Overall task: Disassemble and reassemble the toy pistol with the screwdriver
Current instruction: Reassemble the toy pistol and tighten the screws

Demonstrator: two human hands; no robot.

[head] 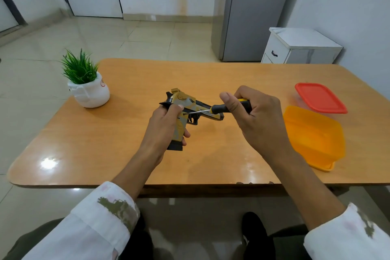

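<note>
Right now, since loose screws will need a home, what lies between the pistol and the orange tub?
Head view: the right hand gripping the screwdriver lies between pistol and tub; the table under it is bare.

A yellow-and-grey plastic toy pistol [185, 112] is gripped by the left hand [166, 131] above the orange-brown wooden table [105, 143]. A black-and-yellow-handled screwdriver [223, 108] is held in the right hand [255, 116], its tip set against the pistol's side. A translucent orange plastic box [314, 135] and its red lid [319, 97] are seen right, a white-potted green plant [86, 82] far left.
</note>
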